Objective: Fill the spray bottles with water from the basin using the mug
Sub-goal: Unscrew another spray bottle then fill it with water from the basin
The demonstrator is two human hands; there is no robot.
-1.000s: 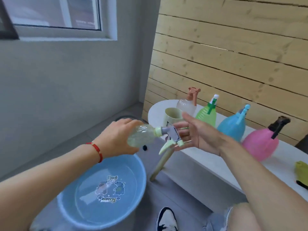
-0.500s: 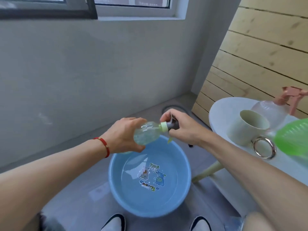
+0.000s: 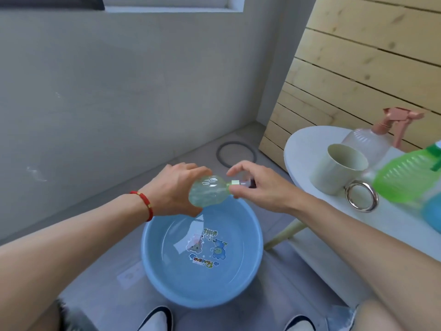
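Note:
A small clear pale-green spray bottle [image 3: 208,191] lies sideways in the air above the blue basin [image 3: 152,256], which holds water. My left hand [image 3: 174,187] grips the bottle's body. My right hand [image 3: 260,187] is closed around its spray head and pale-green collar, hiding most of the head. A cream mug [image 3: 334,172] with a silver ring handle stands on the white table [image 3: 303,144] to the right. Beside it are a clear bottle with a pink sprayer [image 3: 367,139], a green bottle [image 3: 405,180] and the edge of a blue bottle [image 3: 433,215].
The basin sits on the grey floor between my shoes [image 3: 157,318]. A dark ring [image 3: 236,154] lies on the floor near the corner. A grey wall is ahead and a wooden plank wall [image 3: 358,56] stands behind the table. A table leg [image 3: 284,235] slants beside the basin.
My view has swung left and down from the table to the basin. Both hands have carried the small bottle over the basin, and my right hand has closed over its spray head.

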